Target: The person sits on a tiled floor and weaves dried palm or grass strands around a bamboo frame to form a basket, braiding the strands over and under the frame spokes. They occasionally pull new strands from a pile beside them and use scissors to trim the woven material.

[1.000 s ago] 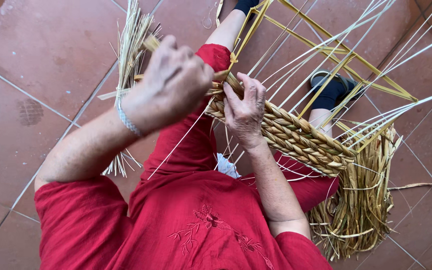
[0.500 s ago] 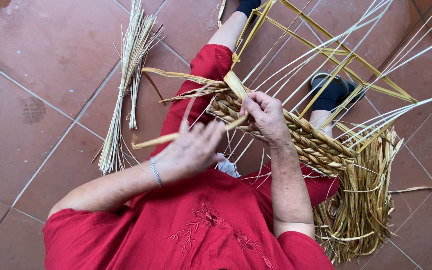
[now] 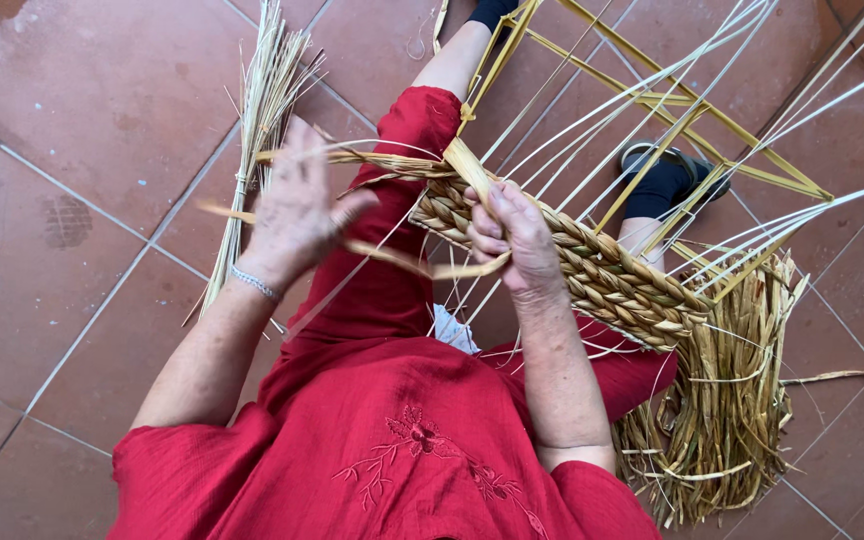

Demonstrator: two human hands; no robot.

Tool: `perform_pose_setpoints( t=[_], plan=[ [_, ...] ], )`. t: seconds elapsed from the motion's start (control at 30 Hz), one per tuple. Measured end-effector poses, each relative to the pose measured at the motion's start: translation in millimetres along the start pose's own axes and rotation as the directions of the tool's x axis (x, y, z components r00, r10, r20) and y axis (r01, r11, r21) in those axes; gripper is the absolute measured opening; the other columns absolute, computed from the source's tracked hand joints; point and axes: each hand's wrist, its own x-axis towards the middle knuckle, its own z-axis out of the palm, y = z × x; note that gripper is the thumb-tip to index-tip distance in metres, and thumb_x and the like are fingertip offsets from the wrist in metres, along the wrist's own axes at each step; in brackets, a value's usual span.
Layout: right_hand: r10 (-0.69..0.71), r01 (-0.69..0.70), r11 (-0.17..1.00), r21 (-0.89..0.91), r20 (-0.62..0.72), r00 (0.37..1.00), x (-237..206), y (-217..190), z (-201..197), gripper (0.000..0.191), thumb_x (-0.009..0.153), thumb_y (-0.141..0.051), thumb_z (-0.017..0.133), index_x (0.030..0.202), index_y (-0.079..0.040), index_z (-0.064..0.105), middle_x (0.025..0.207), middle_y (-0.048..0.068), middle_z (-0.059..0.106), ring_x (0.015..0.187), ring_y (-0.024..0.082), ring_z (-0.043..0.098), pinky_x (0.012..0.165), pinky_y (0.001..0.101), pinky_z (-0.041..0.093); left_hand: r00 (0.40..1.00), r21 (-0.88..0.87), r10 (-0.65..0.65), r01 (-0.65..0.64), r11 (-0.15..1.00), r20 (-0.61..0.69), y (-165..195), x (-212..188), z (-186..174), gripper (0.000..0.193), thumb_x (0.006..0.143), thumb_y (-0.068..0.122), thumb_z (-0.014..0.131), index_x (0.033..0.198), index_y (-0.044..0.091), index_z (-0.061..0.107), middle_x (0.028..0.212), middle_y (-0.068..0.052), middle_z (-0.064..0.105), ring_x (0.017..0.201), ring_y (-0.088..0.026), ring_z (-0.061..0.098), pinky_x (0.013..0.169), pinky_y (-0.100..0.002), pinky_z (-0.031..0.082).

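Two bare hands work one thick plaited band [image 3: 592, 270] of flat, dry, golden straw lying across the lap: the right hand [image 3: 512, 235] pinches the band's end with fingers curled tight. The left hand [image 3: 297, 205], fingers loosely spread, draws one loose strand [image 3: 402, 262] sideways beside a single bundle of stalks [image 3: 252, 130] lying on the terracotta tiles [image 3: 82, 120].

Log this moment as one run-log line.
left hand: pulling straw strand | right hand: gripping woven braid | straw bundle: on tiled floor
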Motion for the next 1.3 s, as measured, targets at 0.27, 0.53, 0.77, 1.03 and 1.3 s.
perform_pose_setpoints(
  t=[0.27, 0.53, 0.77, 1.03, 1.3],
  plan=[
    [-0.127, 0.121, 0.976, -0.178, -0.024, 0.992, -14, -7, -24, 0.034, 0.109, -0.015, 0.057, 0.135, 0.007, 0.058, 0.065, -0.003, 0.043, 0.06, 0.009, 0.046, 0.055, 0.0234, 0.035, 0.973, -0.473, -0.223, 0.223, 0.852, 0.057, 14, 8, 30, 0.048, 0.09, 0.027, 0.081, 0.127, 0.004, 0.062, 0.118, -0.017, 0.057, 0.112, -0.033, 0.056, 0.1, -0.043, 0.048],
    [-0.145, 0.039, 0.898, -0.438, -0.21, 0.967, -36, -20, -31, 0.029, 0.106, -0.014, 0.063, 0.127, 0.007, 0.064, 0.073, -0.006, 0.054, 0.058, 0.001, 0.042, 0.047, 0.0175, 0.03, 0.985, -0.588, -0.098, 0.166, 0.792, 0.145, 57, 6, 36, 0.016, 0.1, 0.024, 0.077, 0.099, 0.01, 0.071, 0.073, -0.006, 0.064, 0.063, -0.021, 0.063, 0.06, -0.037, 0.05],
    [-0.378, 0.045, 0.398, -0.916, -0.12, 0.918, -62, -34, -22, 0.02, 0.104, -0.015, 0.069, 0.114, 0.002, 0.073, 0.071, -0.007, 0.058, 0.062, -0.001, 0.046, 0.054, 0.0178, 0.036, 0.691, -0.683, -0.144, 0.621, -0.383, 0.709, 33, 30, 59, 0.025, 0.097, 0.017, 0.073, 0.114, 0.001, 0.064, 0.076, -0.004, 0.065, 0.053, -0.009, 0.053, 0.048, -0.027, 0.044],
    [-0.356, -0.047, 0.42, -0.906, -0.212, 0.91, -60, -27, -35, 0.021, 0.103, -0.018, 0.07, 0.109, 0.001, 0.073, 0.065, -0.007, 0.055, 0.057, 0.0, 0.046, 0.051, 0.0182, 0.036, 0.988, -0.938, -0.152, 0.091, 0.336, 0.041, 55, 54, 67, 0.031, 0.096, 0.006, 0.075, 0.126, 0.0, 0.066, 0.111, -0.011, 0.07, 0.102, -0.021, 0.066, 0.091, -0.039, 0.058],
    [-0.304, -0.06, 0.527, -0.848, -0.254, 0.918, -59, -12, -55, 0.021, 0.104, -0.019, 0.066, 0.108, 0.001, 0.072, 0.064, -0.006, 0.056, 0.055, 0.001, 0.046, 0.05, 0.0183, 0.036, 0.828, -0.168, 0.542, -0.561, 0.811, -0.146, 43, 102, 54, 0.022, 0.091, 0.006, 0.073, 0.109, 0.007, 0.06, 0.113, -0.011, 0.063, 0.136, -0.032, 0.058, 0.121, -0.054, 0.039]
  ],
)
